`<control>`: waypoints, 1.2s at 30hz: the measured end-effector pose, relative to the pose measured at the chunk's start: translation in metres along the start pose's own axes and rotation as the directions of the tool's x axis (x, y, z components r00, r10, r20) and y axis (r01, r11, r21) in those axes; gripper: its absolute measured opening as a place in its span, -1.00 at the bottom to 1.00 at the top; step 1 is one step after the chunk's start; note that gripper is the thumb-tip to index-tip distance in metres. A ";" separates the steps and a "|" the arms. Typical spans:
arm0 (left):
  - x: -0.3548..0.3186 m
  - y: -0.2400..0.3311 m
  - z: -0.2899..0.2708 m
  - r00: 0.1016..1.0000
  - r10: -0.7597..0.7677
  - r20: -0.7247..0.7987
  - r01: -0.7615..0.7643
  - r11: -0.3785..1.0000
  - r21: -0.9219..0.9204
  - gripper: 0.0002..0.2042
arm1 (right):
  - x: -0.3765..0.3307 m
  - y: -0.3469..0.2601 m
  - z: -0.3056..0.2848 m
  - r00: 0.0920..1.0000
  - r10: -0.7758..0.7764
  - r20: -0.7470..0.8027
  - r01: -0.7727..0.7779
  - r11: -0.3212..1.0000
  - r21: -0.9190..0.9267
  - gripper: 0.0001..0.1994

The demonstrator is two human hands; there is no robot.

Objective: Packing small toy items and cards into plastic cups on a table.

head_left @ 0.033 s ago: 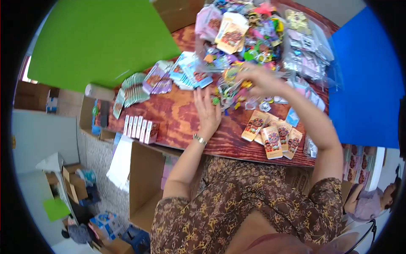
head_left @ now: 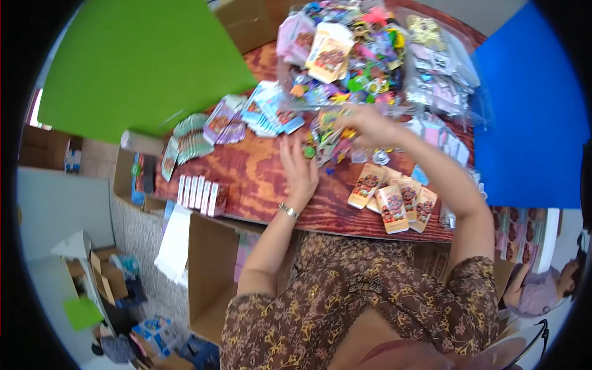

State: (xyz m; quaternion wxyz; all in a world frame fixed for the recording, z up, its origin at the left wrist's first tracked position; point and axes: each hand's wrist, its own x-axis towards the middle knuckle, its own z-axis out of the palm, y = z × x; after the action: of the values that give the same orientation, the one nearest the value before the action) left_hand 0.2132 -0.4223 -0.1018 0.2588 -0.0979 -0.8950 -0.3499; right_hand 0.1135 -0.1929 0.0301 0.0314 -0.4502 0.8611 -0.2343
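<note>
My left hand (head_left: 299, 172) lies flat on the red-brown wooden table, fingers stretched out, its fingertips at the left side of a loose pile of small colourful plastic trinkets (head_left: 327, 137). My right hand (head_left: 372, 126) reaches over that pile with its fingers bent together and pointing left. Something yellowish shows by its fingertips; whether it is gripped I cannot make out. Just beyond is a clear plastic bin (head_left: 296, 98) heaped with more trinkets, with orange printed cards (head_left: 330, 54) and pink ones (head_left: 296, 37) on top. Several orange card boxes (head_left: 393, 208) lie near the table's front edge.
Fanned stacks of blue (head_left: 268, 108), purple (head_left: 225, 120) and green packs (head_left: 192, 137) lie on the left. Small boxes (head_left: 202, 196) stand in a row at the front left. Silvery packets (head_left: 438, 83) fill a clear bag at the right. Green (head_left: 148, 61) and blue panels (head_left: 530, 111) flank the table.
The view has shifted slightly. My right hand stays over the trinket pile, a little lower and less blurred than before. My left hand keeps its place on the table.
</note>
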 end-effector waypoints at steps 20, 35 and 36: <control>-0.012 0.024 0.043 0.898 0.210 0.386 -0.254 0.965 0.067 -0.51 | -0.026 0.010 0.053 0.945 0.290 0.148 -0.196 0.869 -0.455 -0.60; -0.046 0.095 0.030 0.842 0.013 0.539 0.027 0.997 -0.067 -0.47 | -0.188 -0.069 0.037 0.874 0.410 -0.259 -0.439 0.896 -0.062 -0.79; -0.039 0.101 0.033 0.839 0.023 0.543 0.019 0.997 -0.073 -0.47 | -0.197 -0.072 0.046 0.836 0.508 -0.207 -0.527 0.849 -0.046 -0.77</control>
State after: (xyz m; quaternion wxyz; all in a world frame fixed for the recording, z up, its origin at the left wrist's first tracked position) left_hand 0.2691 -0.3255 -0.0843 -0.0089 -0.2037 -0.9177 -0.3409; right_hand 0.2969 -0.0892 -0.0110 -0.0101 -0.1776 0.9604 -0.2145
